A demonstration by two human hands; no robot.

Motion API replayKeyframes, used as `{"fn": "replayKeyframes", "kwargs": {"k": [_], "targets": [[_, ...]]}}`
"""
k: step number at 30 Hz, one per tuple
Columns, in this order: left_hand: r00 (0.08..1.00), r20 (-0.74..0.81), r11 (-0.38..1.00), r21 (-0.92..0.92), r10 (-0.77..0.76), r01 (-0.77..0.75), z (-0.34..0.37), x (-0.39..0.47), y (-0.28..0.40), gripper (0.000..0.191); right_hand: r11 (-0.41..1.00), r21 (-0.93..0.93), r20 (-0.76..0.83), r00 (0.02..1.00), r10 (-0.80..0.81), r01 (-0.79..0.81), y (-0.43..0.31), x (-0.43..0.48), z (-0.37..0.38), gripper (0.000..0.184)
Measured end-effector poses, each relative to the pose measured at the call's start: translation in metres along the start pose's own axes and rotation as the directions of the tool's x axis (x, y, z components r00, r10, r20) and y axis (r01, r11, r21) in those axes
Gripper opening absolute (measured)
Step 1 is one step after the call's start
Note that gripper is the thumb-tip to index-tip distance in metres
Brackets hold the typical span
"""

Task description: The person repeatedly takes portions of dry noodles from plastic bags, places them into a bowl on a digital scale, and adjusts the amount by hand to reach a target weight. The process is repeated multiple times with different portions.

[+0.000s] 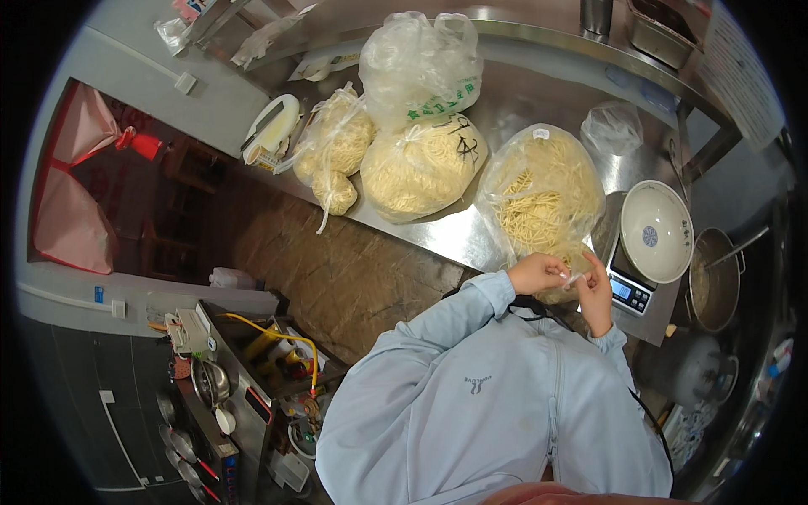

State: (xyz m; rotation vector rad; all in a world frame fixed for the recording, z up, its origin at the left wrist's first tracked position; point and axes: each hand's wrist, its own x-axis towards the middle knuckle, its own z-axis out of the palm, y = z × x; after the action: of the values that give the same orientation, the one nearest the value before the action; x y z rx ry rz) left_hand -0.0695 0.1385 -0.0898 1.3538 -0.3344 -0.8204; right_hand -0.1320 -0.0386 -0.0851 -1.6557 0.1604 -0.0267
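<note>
My left hand (535, 274) and my right hand (594, 291) pinch the twisted neck of a small clear plastic bag (555, 295) at the table's front edge. The bag looks yellowish inside, partly hidden by my hands. Just beyond them a large clear bag of yellow noodles (533, 211) lies with loose strands showing through an opening. To my right, a white patterned bowl (653, 233) rests on a digital kitchen scale (625, 291) with a lit display.
A large tied noodle bag (420, 170), smaller tied noodle bags (341, 136) and a bundle of clear plastic bags (420, 66) occupy the steel table (457, 237). A pot (715, 284) with a ladle stands right, near a gas cylinder (685, 366). A metal shelf (530, 35) spans the back.
</note>
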Motion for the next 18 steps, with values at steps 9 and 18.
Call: {"fn": "replayKeyframes", "kwargs": {"k": [9,18], "targets": [[0.801,-0.541,0.961,0.233,0.255,-0.149,-0.019,0.0,-0.04,0.008,0.957,-0.291,-0.256,0.964,-0.066,-0.012,0.028,0.002,-0.012,0.046],[0.847,-0.465,0.951,-0.037,0.256,-0.307,-0.027,-0.007,-0.035,0.007,0.768,-0.635,-0.343,0.921,-0.186,-0.082,0.022,-0.003,-0.026,0.043]]}}
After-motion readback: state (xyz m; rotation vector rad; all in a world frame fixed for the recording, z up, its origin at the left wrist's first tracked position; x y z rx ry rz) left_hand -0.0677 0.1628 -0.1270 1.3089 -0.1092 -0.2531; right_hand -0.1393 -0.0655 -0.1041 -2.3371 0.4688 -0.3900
